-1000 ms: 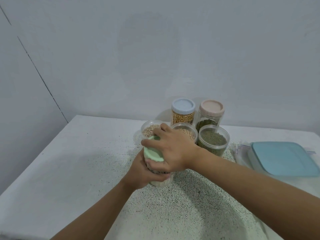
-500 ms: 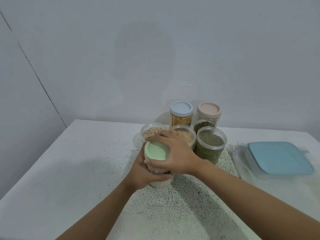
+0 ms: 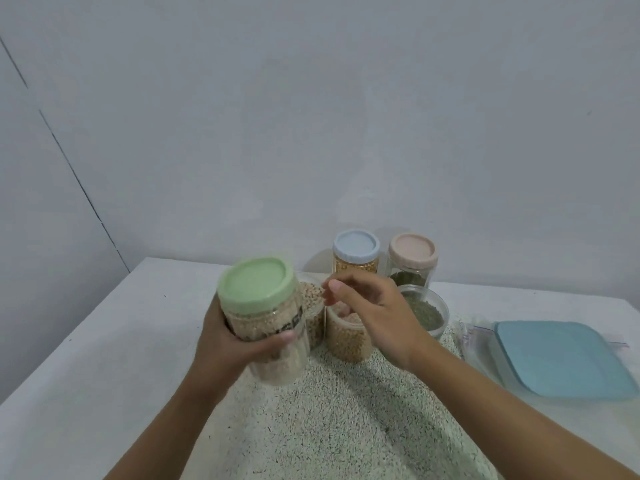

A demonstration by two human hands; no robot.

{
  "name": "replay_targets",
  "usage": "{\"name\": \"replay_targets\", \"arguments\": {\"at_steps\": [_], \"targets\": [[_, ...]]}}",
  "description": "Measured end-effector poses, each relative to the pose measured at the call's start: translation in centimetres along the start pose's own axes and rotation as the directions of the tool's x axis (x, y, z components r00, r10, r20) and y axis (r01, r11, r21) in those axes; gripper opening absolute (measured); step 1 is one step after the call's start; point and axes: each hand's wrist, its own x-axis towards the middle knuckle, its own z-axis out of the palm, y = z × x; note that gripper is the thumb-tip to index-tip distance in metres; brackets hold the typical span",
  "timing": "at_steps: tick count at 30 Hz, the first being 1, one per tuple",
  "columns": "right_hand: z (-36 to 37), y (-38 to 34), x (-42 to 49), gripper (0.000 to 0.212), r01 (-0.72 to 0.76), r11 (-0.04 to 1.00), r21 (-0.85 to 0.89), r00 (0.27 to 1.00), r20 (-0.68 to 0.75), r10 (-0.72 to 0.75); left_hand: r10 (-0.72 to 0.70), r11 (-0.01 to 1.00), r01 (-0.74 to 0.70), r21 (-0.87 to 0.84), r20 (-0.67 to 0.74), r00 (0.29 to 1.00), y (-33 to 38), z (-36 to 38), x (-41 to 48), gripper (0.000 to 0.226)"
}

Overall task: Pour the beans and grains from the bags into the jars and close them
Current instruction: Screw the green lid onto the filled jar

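Green-lidded jar (image 3: 264, 323) in left hand (image 3: 221, 344)

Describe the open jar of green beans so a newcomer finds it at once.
Start at the flat blue lid on the right of the white table and look just left of it. The open jar of green beans stands there, rightmost of the jars, in front of the pink-lidded jar. It has no lid, and its open neighbour holds tan beans.
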Motion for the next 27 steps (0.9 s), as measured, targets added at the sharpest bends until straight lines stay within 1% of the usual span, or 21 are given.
{"name": "replay_targets", "arguments": {"at_steps": [2, 5, 7, 10, 13, 16, 18, 21, 24, 25, 27], "targets": [[0.2, -1.3, 0.9, 0.027, 0.014, 0.999, 0.034, 1.000, 0.009, -0.014, 0.031, 1.000, -0.031, 0.001, 0.012, 0.999, 1.8, 0.0, 1.4, 0.113], [1.0, -3.1, 3.0, 0.038, 0.045, 0.998, 0.038, 0.998, 0.044, -0.046, 0.059, 0.998, -0.058, -0.005, 0.077, 0.995, 3.8, 0.3, 3.3, 0.101], [1.5, -4.2, 4.4, 0.045, 0.047, 0.997, 0.056, 0.997, 0.058, -0.051, 0.068, 0.998, -0.066, -0.025, 0.117, 0.991, 4.9, 0.6, 4.7, 0.097], [1.6, -5.5, 6.9, 0.046, 0.061, 0.998, 0.033, 0.998, -0.001, -0.061, 0.108, 0.994, -0.102, -0.044, 0.146, 0.983, 6.0, 1.1, 7.4, 0.094], [1.3, -6.3, 9.6, 0.056, 0.067, 0.998, 0.017, 0.996, -0.067, -0.066, 0.123, 0.992, -0.122, -0.020, 0.168, 0.978, 6.5, 1.2, 11.2, 0.096], [1.1, -6.0, 11.8, 0.047, 0.048, 0.999, 0.004, 0.993, -0.111, -0.047, 0.122, 0.992, -0.128, 0.015, 0.216, 0.969, 6.3, 1.6, 14.5, 0.096], [1.0, -5.6, 13.3, 0.049, 0.033, 0.999, -0.007, 0.991, -0.132, -0.034, 0.123, 0.990, -0.137, 0.040, 0.240, 0.963, 6.0, 1.7, 16.6, 0.097], [0.6, -4.3, 15.2, 0.051, 0.019, 0.996, -0.089, 0.987, -0.158, -0.033, 0.104, 0.987, -0.133, 0.085, 0.284, 0.953, 5.1, 2.0, 19.3, 0.095], [-0.3, -2.9, 16.6, 0.054, 0.005, 0.981, -0.194, 0.991, -0.129, -0.031, 0.094, 0.977, -0.147, 0.156, 0.302, 0.949, 4.0, 2.4, 21.0, 0.088], [-0.6, -2.5, 17.0, 0.058, -0.001, 0.970, -0.242, 0.994, -0.107, -0.026, 0.084, 0.974, -0.143, 0.173, 0.310, 0.947, 3.5, 2.5, 21.5, 0.087], [-1.0, -1.5, 17.5, 0.065, -0.010, 0.920, -0.391, 0.997, -0.074, -0.020, 0.051, 0.972, -0.126, 0.200, 0.345, 0.937, 2.4, 2.4, 22.3, 0.087]]}}
